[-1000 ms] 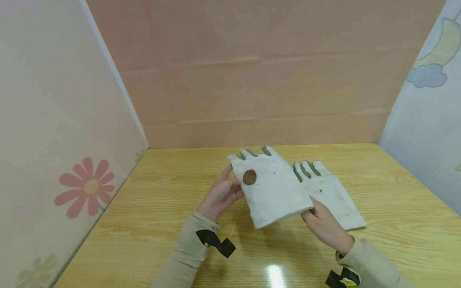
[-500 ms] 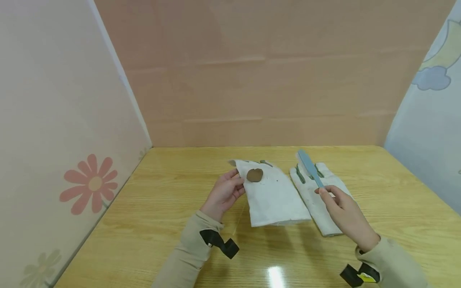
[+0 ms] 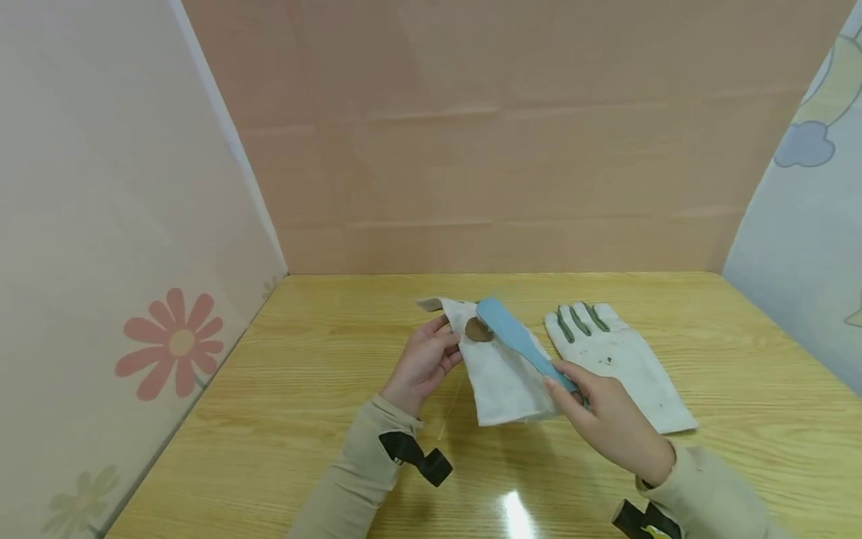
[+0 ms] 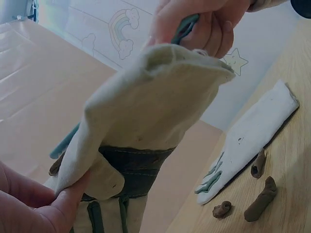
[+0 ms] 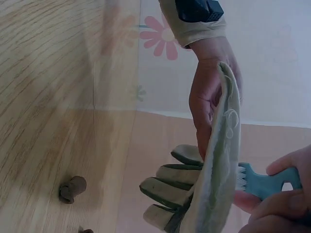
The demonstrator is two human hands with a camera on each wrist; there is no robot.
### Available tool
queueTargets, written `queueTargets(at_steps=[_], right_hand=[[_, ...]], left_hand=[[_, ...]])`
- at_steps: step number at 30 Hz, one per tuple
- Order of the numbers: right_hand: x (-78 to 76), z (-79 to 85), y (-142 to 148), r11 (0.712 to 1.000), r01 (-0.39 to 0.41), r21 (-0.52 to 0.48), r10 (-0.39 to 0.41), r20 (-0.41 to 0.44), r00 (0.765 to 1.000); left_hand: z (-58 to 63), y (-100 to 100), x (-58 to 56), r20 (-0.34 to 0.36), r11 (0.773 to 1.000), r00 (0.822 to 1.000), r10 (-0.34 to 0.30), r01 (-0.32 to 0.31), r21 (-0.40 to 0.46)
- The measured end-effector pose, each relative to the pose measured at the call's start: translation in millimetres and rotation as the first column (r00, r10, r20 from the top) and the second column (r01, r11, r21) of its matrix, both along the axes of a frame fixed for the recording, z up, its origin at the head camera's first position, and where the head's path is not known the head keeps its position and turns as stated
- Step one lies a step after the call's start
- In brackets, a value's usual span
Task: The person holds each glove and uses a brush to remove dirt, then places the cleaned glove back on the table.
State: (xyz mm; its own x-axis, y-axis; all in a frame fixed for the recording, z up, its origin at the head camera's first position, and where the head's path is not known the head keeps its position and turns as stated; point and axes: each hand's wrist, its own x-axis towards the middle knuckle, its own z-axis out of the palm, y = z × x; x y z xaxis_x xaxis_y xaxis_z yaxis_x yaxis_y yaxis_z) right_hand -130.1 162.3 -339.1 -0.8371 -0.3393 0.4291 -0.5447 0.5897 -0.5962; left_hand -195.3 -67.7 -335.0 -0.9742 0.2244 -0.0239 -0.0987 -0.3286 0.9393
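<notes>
My left hand (image 3: 420,367) pinches the side edge of a white work glove (image 3: 505,393) with green-trimmed fingers, raised over the table. A flattened brown lump (image 3: 477,330) sticks to its upper face. In my right hand (image 3: 609,419) is a blue brush (image 3: 515,337), gripped by its handle, its head lying over the glove beside the lump. The right wrist view shows the brush's white bristles (image 5: 240,177) right at the glove's surface. From the left wrist view, the underside shows a dark band (image 4: 131,167) across the palm.
A second white glove (image 3: 629,367) lies flat on the wooden table (image 3: 296,389), to the right. Near it in the left wrist view are a brown roll (image 4: 260,200) and smaller curled brown pieces (image 4: 222,209). Decorated panels stand at both sides, and a tan sheet (image 3: 505,150) hangs behind.
My right hand has let go of the held glove's cuff, come up with the blue brush, and moved left, bringing the brush over that glove. My left hand keeps its hold, with the glove tilted flatter.
</notes>
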Motion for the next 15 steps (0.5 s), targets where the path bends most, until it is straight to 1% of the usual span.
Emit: queueTargets(at_steps=[3,8,12,15], right_hand=[[-1.7,-1.3,-1,1.0,0.013,0.021,-0.014,0.028,1.0],[-4.4,-4.1,-2,0.999,0.021,0.045,-0.026,0.117,0.993],[-4.4,-9.5,-3,0.999,0.009,0.039,-0.015,0.155,0.988],[-3.5,-10.8,-4,0.999,-0.003,0.033,-0.003,0.199,0.98]], left_hand=[[0.2,-1,0.0,-0.004,1.0,1.0,0.004,-0.004,-0.005],[1.0,1,0.3,0.001,0.999,1.0,0.026,-0.026,-0.025],[1.7,2,0.7,0.01,0.999,0.999,0.038,-0.037,-0.029],[1.2,2,0.9,0.015,0.999,0.999,0.038,-0.038,-0.023]])
